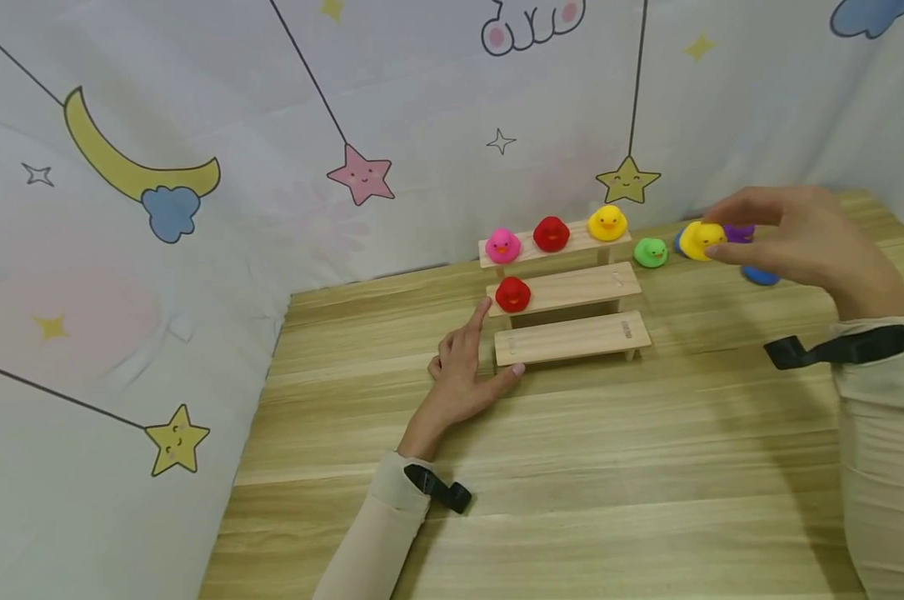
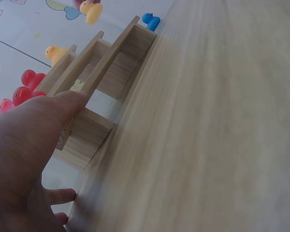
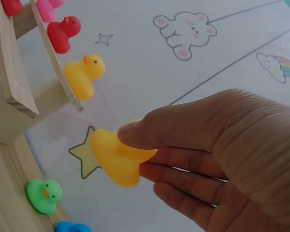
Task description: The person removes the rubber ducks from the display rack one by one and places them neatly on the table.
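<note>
My right hand (image 1: 815, 242) pinches a yellow rubber duck (image 3: 118, 157) between thumb and fingers, above the table to the right of a three-step wooden stand. My left hand (image 1: 462, 375) is at the stand's left end, its thumb on the front edge of the lowest step (image 1: 571, 339) and its index fingertip at the end of the middle step (image 1: 579, 289). One red duck (image 1: 513, 294) sits at the left on that middle step. On the top step stand a pink duck (image 1: 502, 246), a second red duck (image 1: 551, 234) and another yellow duck (image 1: 607, 223).
Right of the stand, a green duck (image 1: 651, 252) sits on the wooden table (image 1: 609, 467). A purple duck (image 1: 740, 234) and a blue duck (image 1: 761, 275) are partly hidden by my right hand. Behind the table hangs a printed cloth (image 1: 437, 100).
</note>
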Motion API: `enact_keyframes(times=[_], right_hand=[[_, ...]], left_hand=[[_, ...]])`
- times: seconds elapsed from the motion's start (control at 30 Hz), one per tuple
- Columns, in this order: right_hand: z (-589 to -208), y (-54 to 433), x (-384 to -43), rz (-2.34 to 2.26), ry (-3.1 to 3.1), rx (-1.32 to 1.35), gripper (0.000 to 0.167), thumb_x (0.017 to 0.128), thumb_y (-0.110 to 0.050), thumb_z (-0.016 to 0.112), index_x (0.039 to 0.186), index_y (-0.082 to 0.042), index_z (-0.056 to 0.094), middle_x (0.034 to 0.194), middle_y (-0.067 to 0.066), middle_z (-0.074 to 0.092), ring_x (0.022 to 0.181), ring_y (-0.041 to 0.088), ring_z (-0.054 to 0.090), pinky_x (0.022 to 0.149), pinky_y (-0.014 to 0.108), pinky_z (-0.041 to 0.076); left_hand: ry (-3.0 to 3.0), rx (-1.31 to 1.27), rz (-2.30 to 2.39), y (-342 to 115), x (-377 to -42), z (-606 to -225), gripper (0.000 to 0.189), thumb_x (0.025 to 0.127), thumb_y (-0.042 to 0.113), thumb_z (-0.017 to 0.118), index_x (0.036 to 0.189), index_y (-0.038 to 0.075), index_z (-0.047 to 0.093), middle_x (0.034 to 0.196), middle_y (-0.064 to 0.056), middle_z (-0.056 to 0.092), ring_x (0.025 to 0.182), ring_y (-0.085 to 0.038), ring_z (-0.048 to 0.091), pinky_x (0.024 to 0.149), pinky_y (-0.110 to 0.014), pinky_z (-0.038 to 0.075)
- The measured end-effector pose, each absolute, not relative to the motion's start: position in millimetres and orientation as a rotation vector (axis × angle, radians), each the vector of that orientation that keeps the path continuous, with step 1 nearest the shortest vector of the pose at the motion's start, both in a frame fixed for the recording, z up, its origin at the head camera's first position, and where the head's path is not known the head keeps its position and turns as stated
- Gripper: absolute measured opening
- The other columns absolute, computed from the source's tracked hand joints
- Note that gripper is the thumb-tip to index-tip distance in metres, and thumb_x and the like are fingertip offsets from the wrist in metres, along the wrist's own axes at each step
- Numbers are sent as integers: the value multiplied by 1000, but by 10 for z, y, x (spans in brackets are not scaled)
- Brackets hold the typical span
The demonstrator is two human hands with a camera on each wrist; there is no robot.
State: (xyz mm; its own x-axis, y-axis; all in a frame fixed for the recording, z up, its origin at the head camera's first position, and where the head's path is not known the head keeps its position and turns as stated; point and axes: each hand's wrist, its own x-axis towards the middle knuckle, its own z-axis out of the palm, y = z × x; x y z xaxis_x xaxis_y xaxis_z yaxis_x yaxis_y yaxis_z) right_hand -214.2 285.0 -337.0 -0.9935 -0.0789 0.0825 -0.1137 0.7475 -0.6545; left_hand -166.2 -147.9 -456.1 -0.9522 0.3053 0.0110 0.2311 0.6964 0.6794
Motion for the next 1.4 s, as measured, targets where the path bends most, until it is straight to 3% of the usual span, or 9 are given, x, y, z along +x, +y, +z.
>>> enact_keyframes(times=[0.1, 0.17, 0.37, 0.6, 0.73, 0.87, 1.1, 1.23, 1.4], right_hand=[[-3405, 2883, -2157, 1095, -2911, 151, 47, 99, -35, 79, 135, -6, 70, 145, 32, 65, 123, 40, 60, 101, 66, 41], [-3437, 2914, -2172, 1104, -2928, 141, 49, 101, -35, 76, 137, -3, 68, 146, 34, 62, 129, 48, 56, 102, 70, 38], [-3551, 3062, -2230, 1092, -2997, 98, 58, 99, -45, 77, 143, -9, 66, 148, 28, 64, 120, 30, 58, 90, 44, 43], [-3653, 3183, -2264, 1124, -3031, 69, 65, 99, -48, 76, 152, -12, 61, 149, 24, 65, 132, 40, 53, 102, 65, 41], [-3713, 3205, -2295, 1129, -3018, 60, 60, 100, -42, 76, 151, -12, 63, 149, 22, 66, 130, 38, 52, 101, 62, 42], [-3782, 3229, -2324, 1141, -3013, 85, 56, 103, -37, 73, 150, -10, 63, 153, 29, 60, 135, 41, 51, 105, 65, 40], [-3936, 3245, -2379, 1006, -3030, 137, 47, 102, -31, 73, 142, -6, 67, 141, 32, 67, 130, 46, 57, 99, 55, 44], [-4009, 3231, -2403, 978, -3031, 208, 47, 98, -20, 78, 139, 1, 68, 141, 38, 63, 128, 57, 58, 101, 68, 45], [-4080, 3225, -2448, 817, -3024, 354, 41, 90, -17, 85, 127, -1, 77, 127, 32, 73, 110, 44, 66, 87, 43, 48]], left_hand=[[2798, 440, 1093, -1478, -1663, -4566, 105, 97, 55, 73, 168, 57, -4, 178, -1, 25, 160, -43, 15, 109, -72, 14], [2797, 441, 1090, -1477, -1664, -4566, 105, 97, 55, 73, 168, 57, -5, 179, -1, 24, 160, -43, 14, 109, -71, 14], [2793, 444, 1095, -1468, -1662, -4553, 105, 97, 55, 72, 168, 56, -4, 179, -1, 24, 160, -44, 14, 109, -72, 14], [2792, 445, 1102, -1473, -1661, -4545, 105, 97, 54, 73, 171, 50, -2, 179, -2, 24, 159, -45, 14, 109, -72, 14], [2788, 448, 1110, -1476, -1662, -4550, 104, 98, 53, 73, 172, 47, 0, 179, -2, 24, 159, -45, 14, 108, -71, 14], [2785, 448, 1110, -1473, -1664, -4554, 104, 98, 53, 72, 171, 48, -1, 179, -1, 23, 159, -45, 13, 108, -71, 13], [2793, 442, 1103, -1468, -1674, -4563, 104, 98, 53, 73, 170, 51, -2, 179, -2, 24, 159, -45, 14, 108, -71, 14], [2800, 428, 1092, -1470, -1666, -4561, 104, 97, 53, 73, 170, 52, -2, 177, -6, 26, 158, -46, 15, 108, -70, 16], [2799, 430, 1092, -1470, -1660, -4560, 105, 97, 54, 73, 170, 52, -2, 177, -6, 26, 158, -45, 14, 108, -70, 16]])
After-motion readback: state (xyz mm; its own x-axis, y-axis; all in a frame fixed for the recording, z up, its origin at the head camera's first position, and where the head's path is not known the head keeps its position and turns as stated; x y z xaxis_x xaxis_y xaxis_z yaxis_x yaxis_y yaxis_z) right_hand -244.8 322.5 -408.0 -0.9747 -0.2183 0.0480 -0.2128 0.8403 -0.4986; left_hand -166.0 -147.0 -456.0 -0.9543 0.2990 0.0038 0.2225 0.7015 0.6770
